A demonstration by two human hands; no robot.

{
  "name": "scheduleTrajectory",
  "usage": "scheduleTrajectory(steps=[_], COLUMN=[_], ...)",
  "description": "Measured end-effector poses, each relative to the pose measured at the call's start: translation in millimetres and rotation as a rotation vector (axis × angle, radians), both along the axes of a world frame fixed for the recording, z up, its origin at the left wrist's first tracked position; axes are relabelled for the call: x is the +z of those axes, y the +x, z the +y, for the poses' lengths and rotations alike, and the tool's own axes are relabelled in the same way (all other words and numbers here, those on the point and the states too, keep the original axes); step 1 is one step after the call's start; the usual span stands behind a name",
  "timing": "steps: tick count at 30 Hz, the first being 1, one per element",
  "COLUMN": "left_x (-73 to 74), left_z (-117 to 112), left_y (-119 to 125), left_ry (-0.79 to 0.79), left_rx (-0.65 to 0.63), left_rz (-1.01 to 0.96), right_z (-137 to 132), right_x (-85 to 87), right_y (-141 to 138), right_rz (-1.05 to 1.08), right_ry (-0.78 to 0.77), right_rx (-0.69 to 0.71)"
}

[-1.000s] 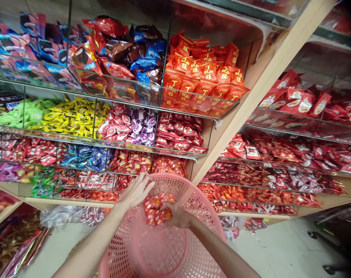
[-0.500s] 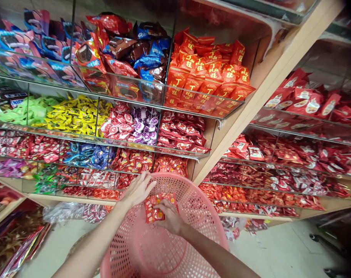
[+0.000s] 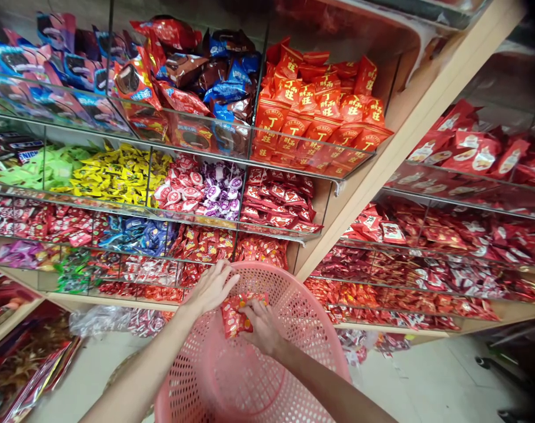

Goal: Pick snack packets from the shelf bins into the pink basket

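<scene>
Red foil candy packets (image 3: 232, 317) are sitting bunched over the mouth of the pink perforated plastic basket (image 3: 311, 329), and your right hand (image 3: 261, 328) is grasping them with its fingers curled tight. Your left hand (image 3: 211, 288) is resting with fingers loose and spread at the basket's far rim, touching the packets' edge, just below the glass-fronted sweet shelves (image 3: 267, 232).

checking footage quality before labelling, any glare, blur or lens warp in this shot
Head view: wide-angle warp tilts and bows the wooden shelf post; pale glare on the clear bin fronts veils packets behind; far right edge falls dark; left hand, right hand and red packets over the pink basket are sharp, evenly lit.
</scene>
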State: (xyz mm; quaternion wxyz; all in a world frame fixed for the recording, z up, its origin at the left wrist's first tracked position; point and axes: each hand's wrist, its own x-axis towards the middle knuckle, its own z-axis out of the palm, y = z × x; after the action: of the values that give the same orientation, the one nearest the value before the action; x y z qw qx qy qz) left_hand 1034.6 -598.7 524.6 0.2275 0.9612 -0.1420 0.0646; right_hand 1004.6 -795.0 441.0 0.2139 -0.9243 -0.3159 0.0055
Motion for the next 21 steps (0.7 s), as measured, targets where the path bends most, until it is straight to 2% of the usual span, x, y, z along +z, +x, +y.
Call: scheduleTrajectory(steps=[21], left_x=[-0.4], left_z=[0.2], left_y=[-0.4], left_ry=[0.014], left_rx=[-0.003], left_rz=[-0.014], right_z=[0.5], right_x=[6.5], right_y=[-2.6], right_rz=[-0.056], right_ry=[-0.08], right_rx=[0.091])
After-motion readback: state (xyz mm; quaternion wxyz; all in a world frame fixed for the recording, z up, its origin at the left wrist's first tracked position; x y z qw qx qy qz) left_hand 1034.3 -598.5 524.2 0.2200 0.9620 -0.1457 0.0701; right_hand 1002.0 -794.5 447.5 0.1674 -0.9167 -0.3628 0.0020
